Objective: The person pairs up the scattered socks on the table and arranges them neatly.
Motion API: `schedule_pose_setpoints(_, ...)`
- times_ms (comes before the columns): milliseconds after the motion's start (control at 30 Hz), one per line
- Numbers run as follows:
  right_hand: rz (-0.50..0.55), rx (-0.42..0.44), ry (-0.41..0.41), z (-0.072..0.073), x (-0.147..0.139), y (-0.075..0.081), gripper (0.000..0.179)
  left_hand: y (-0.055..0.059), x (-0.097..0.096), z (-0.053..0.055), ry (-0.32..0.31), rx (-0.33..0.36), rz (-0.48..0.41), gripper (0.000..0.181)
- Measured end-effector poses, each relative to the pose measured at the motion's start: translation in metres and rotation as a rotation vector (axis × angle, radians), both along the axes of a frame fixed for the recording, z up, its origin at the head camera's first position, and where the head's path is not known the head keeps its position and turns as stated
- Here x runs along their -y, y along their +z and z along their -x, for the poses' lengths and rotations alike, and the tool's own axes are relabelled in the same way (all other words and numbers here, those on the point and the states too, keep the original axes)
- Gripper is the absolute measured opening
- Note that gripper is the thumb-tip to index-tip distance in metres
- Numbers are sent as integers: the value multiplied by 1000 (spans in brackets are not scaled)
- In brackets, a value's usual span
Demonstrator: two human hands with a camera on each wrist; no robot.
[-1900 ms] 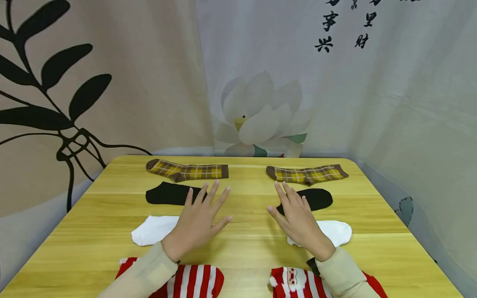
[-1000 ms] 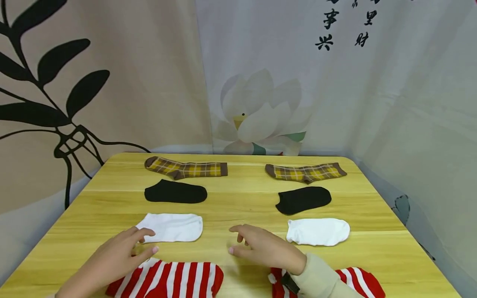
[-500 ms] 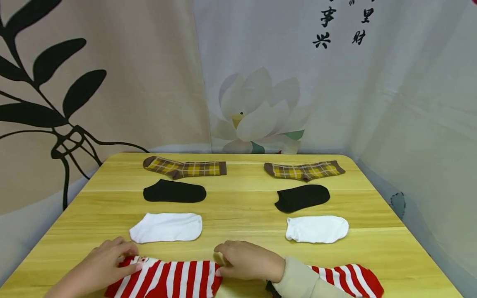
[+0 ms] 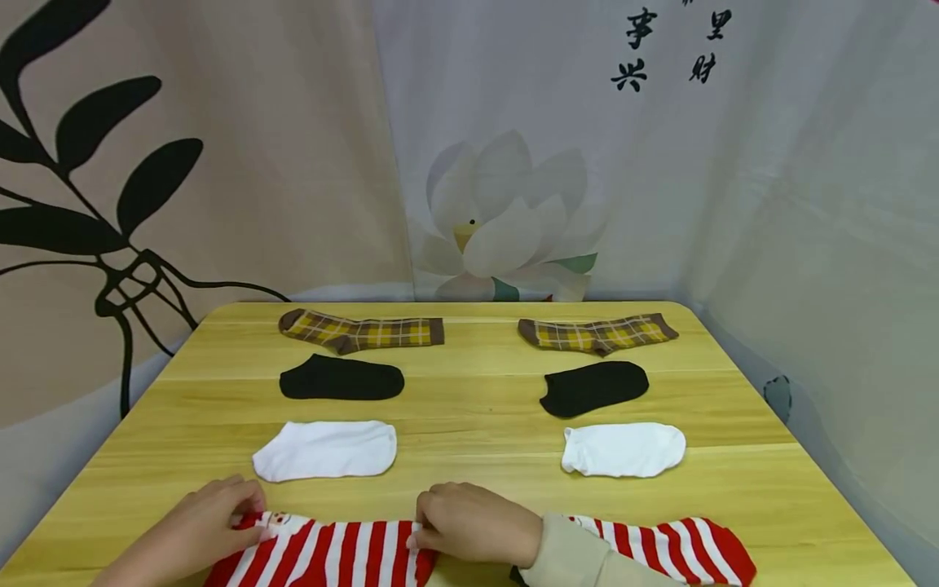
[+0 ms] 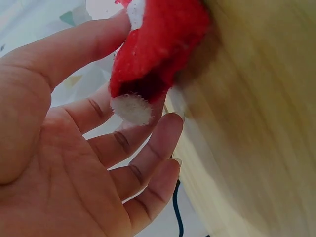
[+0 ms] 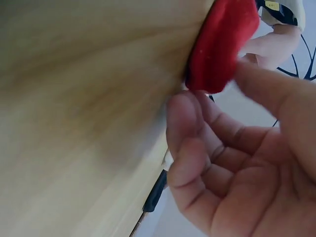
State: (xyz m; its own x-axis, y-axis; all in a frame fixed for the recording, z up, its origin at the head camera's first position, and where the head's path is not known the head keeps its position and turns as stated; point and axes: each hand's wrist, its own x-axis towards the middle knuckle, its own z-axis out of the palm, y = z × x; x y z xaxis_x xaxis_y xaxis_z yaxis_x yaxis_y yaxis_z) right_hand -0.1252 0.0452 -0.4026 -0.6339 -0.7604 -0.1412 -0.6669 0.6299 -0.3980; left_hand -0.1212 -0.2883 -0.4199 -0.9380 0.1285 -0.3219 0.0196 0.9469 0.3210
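Observation:
A red-and-white striped sock (image 4: 345, 550) with a Santa face lies at the front left of the table. My left hand (image 4: 201, 526) pinches its cuff end between thumb and fingers. In the left wrist view the sock's opening (image 5: 143, 81) and a white pompom (image 5: 132, 109) show beside the fingers. My right hand (image 4: 480, 522) pinches the toe end; the right wrist view has the red toe (image 6: 219, 49) between thumb and curled fingers. A matching striped sock (image 4: 667, 546) lies at the front right, partly behind my right sleeve (image 4: 587, 554).
Farther back on the wooden table (image 4: 477, 432) lie two white socks (image 4: 326, 450) (image 4: 623, 450), two black socks (image 4: 341, 377) (image 4: 594, 389) and two yellow-brown plaid socks (image 4: 363, 333) (image 4: 597, 334), one of each per side. A printed curtain (image 4: 506, 147) hangs behind the table.
Both hands have come down from above the middle of the table to the front left striped sock. The left has taken its cuff end, the right its toe end.

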Motion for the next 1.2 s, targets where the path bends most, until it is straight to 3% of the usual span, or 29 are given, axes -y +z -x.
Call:
schedule_pose_setpoints(200,8,-43,-2,1,-3,3,6,2,-7,0,10,4,-21,25)
schedule_pose_setpoints(467,15,-66,-62,7,-18,11,8,8,-27,5,3,-14,-27,23)
schedule_pose_setpoints(1000,-12,-68,-151,16,-50,22,7,21,-61,7,-126,-128,12,27)
schedule_pose_setpoints(1200,27,-33,-180,23,-64,22,7,24,-75,10,-185,-211,21,27)
